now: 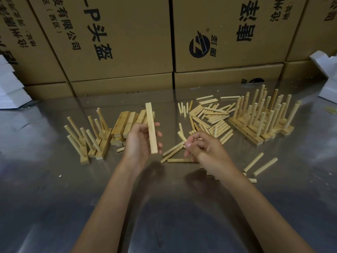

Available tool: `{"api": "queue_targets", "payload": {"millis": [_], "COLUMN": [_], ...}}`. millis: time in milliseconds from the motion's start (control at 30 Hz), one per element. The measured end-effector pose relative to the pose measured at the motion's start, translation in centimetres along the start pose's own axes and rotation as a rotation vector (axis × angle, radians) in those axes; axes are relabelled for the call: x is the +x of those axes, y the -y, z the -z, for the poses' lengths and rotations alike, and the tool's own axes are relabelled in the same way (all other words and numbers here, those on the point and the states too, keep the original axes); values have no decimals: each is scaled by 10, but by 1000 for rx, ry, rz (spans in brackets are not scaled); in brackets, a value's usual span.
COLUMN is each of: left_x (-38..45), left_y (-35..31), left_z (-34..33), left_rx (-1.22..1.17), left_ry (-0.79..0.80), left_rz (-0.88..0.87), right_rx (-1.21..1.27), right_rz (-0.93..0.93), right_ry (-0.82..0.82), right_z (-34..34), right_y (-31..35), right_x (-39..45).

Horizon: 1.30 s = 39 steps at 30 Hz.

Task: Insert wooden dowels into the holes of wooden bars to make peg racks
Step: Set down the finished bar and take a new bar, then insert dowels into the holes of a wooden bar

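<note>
My left hand [139, 143] holds a pale wooden bar [151, 125] upright above the metal table [164, 207], fingers curled round its lower half. To its right, my right hand [206, 152] pinches a short wooden dowel [182, 136] between thumb and fingers, its free end pointing up and left toward the bar. Bar and dowel are apart. A heap of loose dowels [211, 117] lies behind my right hand. A stack of bare bars [127, 123] lies behind my left hand.
Finished peg racks stand in two groups, one at left [89, 139], one at right [262, 117]. Stray dowels [259, 165] lie near my right forearm. Cardboard boxes [127, 42] wall off the table's back. White foam pieces [11, 84] sit at both far corners.
</note>
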<state>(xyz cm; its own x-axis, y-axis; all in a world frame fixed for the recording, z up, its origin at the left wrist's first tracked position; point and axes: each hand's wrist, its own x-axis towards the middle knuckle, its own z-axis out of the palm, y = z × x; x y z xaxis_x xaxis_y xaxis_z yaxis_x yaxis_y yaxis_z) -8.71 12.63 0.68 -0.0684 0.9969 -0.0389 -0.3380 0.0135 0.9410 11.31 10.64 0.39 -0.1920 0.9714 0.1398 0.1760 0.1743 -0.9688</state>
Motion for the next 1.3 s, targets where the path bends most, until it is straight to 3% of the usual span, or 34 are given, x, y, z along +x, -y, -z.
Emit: {"api": "queue_targets", "payload": {"millis": [167,367,600,967,1167,1300], "left_x": [-2,-7,-11,-15,-14,-17], "left_y": [6,6,6,8,1,3], "left_z": [-9,-22,-31,-42,-37,-38], "left_rx": [20,39,233,245,165,226], "left_ry": [-91,-29,-94,-121,-62,-47], "left_rz": [80,164,112,28,15,47], "right_rx": [-55,-415,-539,-470,-211,-225], "right_rz": [109,374,527,387,234,272], "right_ry": [65,-2,44,-24,3,5], "right_z": [-9,-27,-25,-29,-26,-23], "right_y": [3,2,5,-2,2,3], "right_x": [-6,-17,-20,-18,-13,-13]}}
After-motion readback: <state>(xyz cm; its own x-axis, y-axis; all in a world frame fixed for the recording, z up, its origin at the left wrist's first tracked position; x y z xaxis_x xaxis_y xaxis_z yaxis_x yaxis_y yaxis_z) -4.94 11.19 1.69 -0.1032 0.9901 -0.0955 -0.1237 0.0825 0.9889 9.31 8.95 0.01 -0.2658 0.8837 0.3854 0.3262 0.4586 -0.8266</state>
